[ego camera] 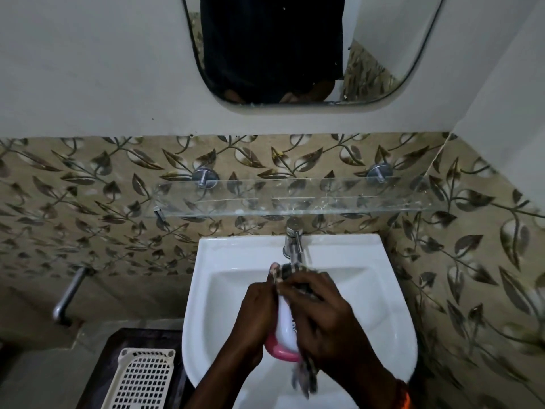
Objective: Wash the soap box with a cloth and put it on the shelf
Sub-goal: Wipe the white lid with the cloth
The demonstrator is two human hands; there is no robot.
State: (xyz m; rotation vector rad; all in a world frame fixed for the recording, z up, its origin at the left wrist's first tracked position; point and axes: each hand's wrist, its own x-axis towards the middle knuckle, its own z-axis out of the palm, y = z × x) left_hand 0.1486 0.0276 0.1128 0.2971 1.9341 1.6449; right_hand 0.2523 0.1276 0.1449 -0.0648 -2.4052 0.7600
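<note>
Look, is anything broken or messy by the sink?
Nothing looks broken. The glass shelf is streaked with white smudges and holds nothing. The soap box is over the sink, held by the left hand while the right hand rubs it with the cloth.

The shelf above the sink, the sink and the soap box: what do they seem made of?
The shelf looks like clear glass or acrylic: the leaf tiles show through it. The sink looks like glazed white ceramic, glossy and smooth. The soap box looks like plastic, white with a pink rim.
</note>
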